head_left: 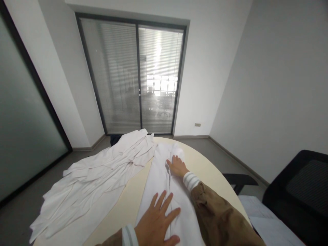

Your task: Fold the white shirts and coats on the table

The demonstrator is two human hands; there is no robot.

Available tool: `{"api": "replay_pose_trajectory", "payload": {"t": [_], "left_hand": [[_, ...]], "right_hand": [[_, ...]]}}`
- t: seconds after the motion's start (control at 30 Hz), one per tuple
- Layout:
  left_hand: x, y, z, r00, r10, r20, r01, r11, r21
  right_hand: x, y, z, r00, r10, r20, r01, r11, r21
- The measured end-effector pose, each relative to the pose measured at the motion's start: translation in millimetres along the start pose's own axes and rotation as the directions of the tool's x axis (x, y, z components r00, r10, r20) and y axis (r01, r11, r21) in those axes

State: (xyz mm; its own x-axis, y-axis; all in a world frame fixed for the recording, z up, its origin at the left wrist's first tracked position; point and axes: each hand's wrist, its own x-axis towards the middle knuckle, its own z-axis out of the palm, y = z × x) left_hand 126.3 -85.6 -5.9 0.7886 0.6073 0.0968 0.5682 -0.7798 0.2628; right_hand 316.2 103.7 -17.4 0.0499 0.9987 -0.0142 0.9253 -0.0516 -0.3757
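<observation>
A long white garment [160,171], perhaps a coat or shirt, lies folded lengthwise on the round table, with a seam or opening running down its middle. My left hand [156,218] rests on its near part, palm down and fingers spread. Farther up, my right hand [177,166] lies on the far part close to the seam, fingers extended. Neither hand visibly grips the cloth. To the left, a second heap of white cloth [102,181] is spread in loose wrinkles and hangs past the table's edge.
The pale round table [205,167] carries both cloths. At the right stand a black mesh chair [302,191] and a light blue-white item [266,218], partly cut off. A glass door with blinds [138,78] is in the far wall.
</observation>
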Motion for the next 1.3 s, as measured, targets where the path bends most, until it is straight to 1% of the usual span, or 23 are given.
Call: {"api": "replay_pose_trajectory", "payload": {"t": [0.07, 0.13, 0.2, 0.27, 0.33, 0.4, 0.5, 0.6, 0.67, 0.7, 0.73, 0.77, 0.8, 0.83, 0.9, 0.93, 1.0, 1.1, 1.17, 1.23, 1.3], "left_hand": [[0.8, 7.4, -2.2, 0.999, -0.039, 0.020, 0.039, 0.999, -0.003], [1.6, 12.6, -4.9, 0.997, -0.066, 0.026, 0.066, 0.998, -0.008], [2.4, 14.1, -7.0, 0.995, -0.096, 0.001, 0.096, 0.995, -0.017], [3.6, 12.2, -7.1, 0.987, -0.153, -0.049, 0.153, 0.988, -0.016], [5.3, 9.0, -4.3, 0.970, -0.229, -0.083, 0.230, 0.973, -0.001], [7.7, 7.4, 0.2, 0.954, -0.288, -0.086, 0.291, 0.957, 0.018], [13.7, 9.1, 3.1, 0.941, -0.326, -0.092, 0.330, 0.944, 0.030], [26.2, 4.5, -5.8, 0.933, -0.326, -0.151, 0.332, 0.943, 0.017], [37.6, -10.7, -14.7, 0.922, -0.322, -0.215, 0.325, 0.945, -0.022], [43.6, -22.4, -18.0, 0.901, -0.337, -0.274, 0.336, 0.940, -0.054], [49.3, -36.2, -19.8, 0.868, -0.364, -0.339, 0.359, 0.930, -0.079], [54.4, -51.4, -19.9, 0.823, -0.406, -0.397, 0.397, 0.911, -0.109], [58.9, -66.9, -18.5, 0.787, -0.440, -0.432, 0.422, 0.895, -0.142], [62.6, -81.8, -16.0, 0.768, -0.468, -0.438, 0.435, 0.882, -0.180], [68.2, -106.1, -10.0, 0.740, -0.507, -0.442, 0.460, 0.861, -0.217], [70.3, -114.8, -7.3, 0.734, -0.520, -0.437, 0.471, 0.853, -0.224], [74.0, -125.2, -3.9, 0.736, -0.524, -0.430, 0.480, 0.851, -0.215], [78.7, -130.4, -1.6, 0.755, -0.504, -0.419, 0.475, 0.862, -0.180], [81.1, -133.2, 0.1, 0.755, -0.506, -0.416, 0.478, 0.860, -0.179], [83.1, -137.9, 2.4, 0.746, -0.515, -0.422, 0.465, 0.857, -0.223], [84.9, -143.9, 4.5, 0.737, -0.511, -0.443, 0.411, 0.858, -0.306]], "right_hand": [[-14.2, -5.7, 11.9, 1.000, -0.022, -0.001, 0.022, 0.999, -0.025], [-24.0, -8.6, 16.4, 0.999, -0.048, -0.024, 0.047, 0.998, -0.042], [-29.9, -8.4, 13.1, 0.998, -0.067, -0.021, 0.067, 0.997, -0.024], [-34.1, -5.1, 6.0, 0.996, -0.087, -0.007, 0.087, 0.996, 0.009], [-38.8, 0.5, 0.4, 0.990, -0.139, -0.003, 0.139, 0.990, 0.010], [-44.5, 6.6, -0.8, 0.979, -0.205, 0.003, 0.205, 0.978, -0.028], [-52.2, 12.6, 2.5, 0.965, -0.263, 0.020, 0.264, 0.962, -0.068], [-54.6, 14.0, 2.6, 0.964, -0.265, 0.009, 0.265, 0.964, -0.029], [-51.4, 15.4, -1.8, 0.965, -0.258, -0.041, 0.260, 0.964, 0.054], [-48.2, 17.1, -5.1, 0.964, -0.249, -0.089, 0.257, 0.960, 0.106], [-44.2, 19.9, -8.6, 0.963, -0.227, -0.147, 0.249, 0.956, 0.153], [-39.4, 23.6, -12.1, 0.960, -0.189, -0.208, 0.228, 0.955, 0.188], [-34.0, 28.3, -15.1, 0.956, -0.136, -0.259, 0.193, 0.958, 0.210], [-28.3, 33.7, -17.5, 0.954, -0.077, -0.291, 0.144, 0.966, 0.216], [-16.2, 45.2, -20.1, 0.953, 0.025, -0.301, 0.037, 0.980, 0.197], [-9.9, 50.4, -20.4, 0.955, 0.054, -0.290, 0.000, 0.983, 0.182], [3.2, 57.8, -19.5, 0.962, 0.074, -0.264, -0.031, 0.986, 0.164], [25.0, 60.6, -16.6, 0.970, 0.074, -0.231, -0.028, 0.980, 0.197], [41.1, 59.1, -14.3, 0.968, 0.097, -0.230, -0.038, 0.967, 0.250], [57.0, 57.6, -12.4, 0.957, 0.139, -0.255, -0.056, 0.950, 0.308], [70.7, 57.0, -11.6, 0.944, 0.156, -0.290, -0.048, 0.937, 0.347]]}}
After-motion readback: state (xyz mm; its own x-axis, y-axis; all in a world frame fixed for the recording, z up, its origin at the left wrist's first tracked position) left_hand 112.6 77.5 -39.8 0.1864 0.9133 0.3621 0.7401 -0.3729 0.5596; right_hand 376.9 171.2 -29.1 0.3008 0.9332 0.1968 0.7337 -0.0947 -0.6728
